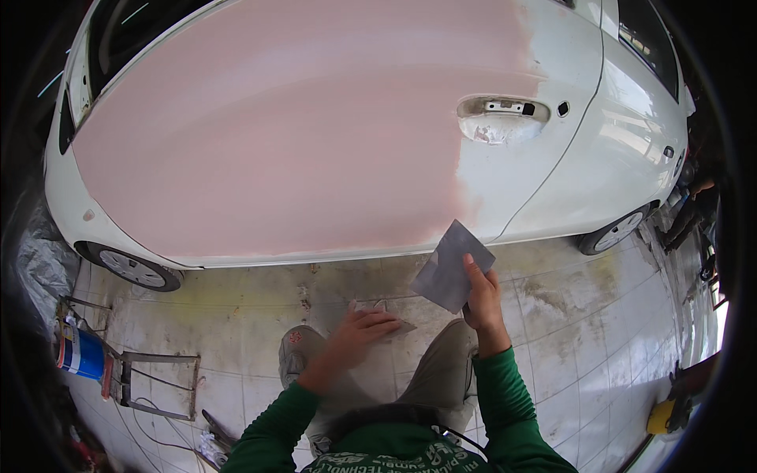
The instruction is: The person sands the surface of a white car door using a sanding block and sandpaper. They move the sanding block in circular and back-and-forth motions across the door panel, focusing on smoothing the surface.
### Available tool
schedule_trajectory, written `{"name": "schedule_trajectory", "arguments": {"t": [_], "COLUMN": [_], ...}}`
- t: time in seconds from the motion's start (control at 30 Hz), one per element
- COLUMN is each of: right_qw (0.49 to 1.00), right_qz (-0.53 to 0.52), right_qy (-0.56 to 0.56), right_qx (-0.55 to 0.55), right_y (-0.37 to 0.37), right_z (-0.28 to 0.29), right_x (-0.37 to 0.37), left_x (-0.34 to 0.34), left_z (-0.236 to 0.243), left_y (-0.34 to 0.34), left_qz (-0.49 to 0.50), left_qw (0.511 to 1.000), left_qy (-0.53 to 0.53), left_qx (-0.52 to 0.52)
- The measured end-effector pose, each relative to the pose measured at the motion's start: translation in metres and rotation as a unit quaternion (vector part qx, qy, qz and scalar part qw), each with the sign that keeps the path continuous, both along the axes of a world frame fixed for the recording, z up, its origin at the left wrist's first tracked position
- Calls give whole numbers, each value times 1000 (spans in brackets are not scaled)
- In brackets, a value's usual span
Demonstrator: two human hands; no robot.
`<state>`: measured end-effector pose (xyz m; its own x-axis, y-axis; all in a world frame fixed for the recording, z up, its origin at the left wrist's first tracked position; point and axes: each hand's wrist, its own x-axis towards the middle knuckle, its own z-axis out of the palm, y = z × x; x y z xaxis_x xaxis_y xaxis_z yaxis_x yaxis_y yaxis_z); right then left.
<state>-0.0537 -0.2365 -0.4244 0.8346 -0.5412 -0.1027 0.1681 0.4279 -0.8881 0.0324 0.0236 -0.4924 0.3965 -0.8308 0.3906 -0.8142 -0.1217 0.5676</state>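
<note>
My right hand [482,299] grips a grey sheet of sandpaper [449,272] by its near right edge, thumb on top. The sheet is held out flat in front of the car door's lower edge. Slightly blurred, my left hand [363,331] is over my knees with its fingers closed on a thin pinkish-grey piece [404,328]; the hand covers most of it, so its kind is unclear. Ahead stands a white car door [505,185], largely coated in matte pink filler or primer [292,158]. Its handle recess [503,118] has no outer handle, and neither hand touches the door.
A metal frame stand [158,386] and a blue can [81,353] stand at left, with cables on the stained tiled floor [568,315]. Crumpled plastic sheeting [43,252] lies by the front wheel [134,268]. A person [695,209] is partly visible at far right, near a yellow object [661,418].
</note>
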Motion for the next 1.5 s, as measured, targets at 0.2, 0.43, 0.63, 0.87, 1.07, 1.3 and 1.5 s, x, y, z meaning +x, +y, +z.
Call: {"name": "schedule_trajectory", "arguments": {"t": [0.2, 0.43, 0.63, 0.87, 1.07, 1.3, 1.5], "right_qw": [987, 986, 889, 873, 762, 760, 747], "right_qz": [89, 116, 183, 92, 221, 186, 208], "right_qy": [13, -7, -22, -96, -30, 25, 19], "right_qx": [135, 117, -420, -469, -608, -622, -631], "right_y": [5, -24, -30, -155, -216, -227, -236], "right_z": [-17, -12, 65, 179, 228, 234, 232], "right_x": [-13, -49, -44, -11, 24, 62, 64], "left_x": [-30, 3, -27, -27, -24, 3, 35], "left_z": [76, 45, 94, 53, 126, 156, 167], "left_y": [-57, -30, -56, -49, -106, -168, -194], "left_qz": [-63, 56, 65, 49, 220, 322, 346], "left_qw": [945, 989, 991, 907, 966, 859, 805], "left_qy": [150, -131, -94, 384, -98, -396, -477], "left_qx": [-284, 37, -71, -167, -93, -38, -60]}}
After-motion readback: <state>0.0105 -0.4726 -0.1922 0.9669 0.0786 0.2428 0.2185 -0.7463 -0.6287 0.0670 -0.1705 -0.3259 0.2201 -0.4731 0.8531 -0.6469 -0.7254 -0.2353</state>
